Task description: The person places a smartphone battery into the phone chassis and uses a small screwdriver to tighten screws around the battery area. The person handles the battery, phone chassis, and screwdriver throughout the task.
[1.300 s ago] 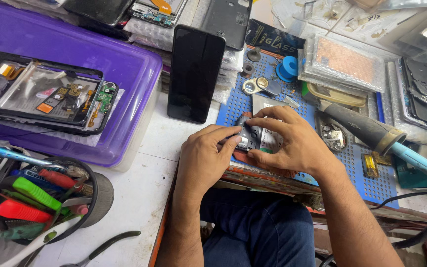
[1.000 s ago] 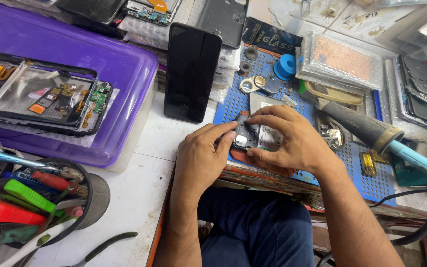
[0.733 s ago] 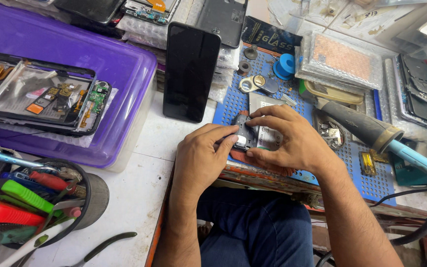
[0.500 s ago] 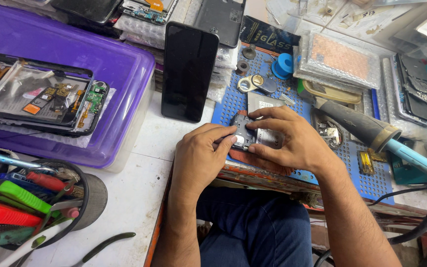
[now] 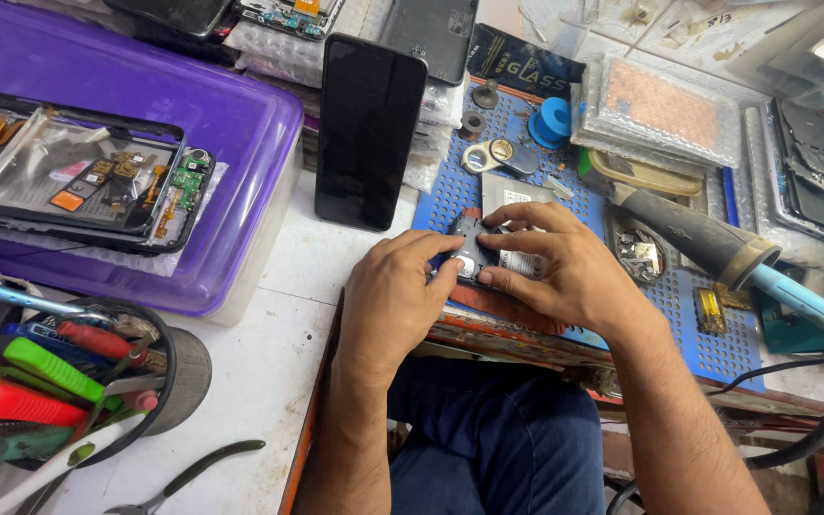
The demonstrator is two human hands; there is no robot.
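Observation:
Both my hands meet over a small dark phone part [image 5: 474, 250] lying on the blue perforated mat [image 5: 717, 348]. My left hand [image 5: 393, 296] rests at its left side, thumb and forefinger pressing on its lower left corner. My right hand [image 5: 560, 267] covers the part's right side, fingers spread over it and fingertips pinching its edge. Most of the part is hidden under my fingers. A black phone screen [image 5: 370, 129] lies face up just beyond my left hand.
A purple plastic tub [image 5: 240, 124] at left carries an opened phone frame with circuit board [image 5: 78, 186]. A round holder of coloured tools [image 5: 59, 391] stands front left, black tweezers [image 5: 193, 472] near it. A hot-air handle [image 5: 717, 248], bubble-wrapped parts [image 5: 660, 105] and a blue ring [image 5: 555, 116] lie right.
My hands stay on the phone part with only small finger shifts. The view has drifted slightly.

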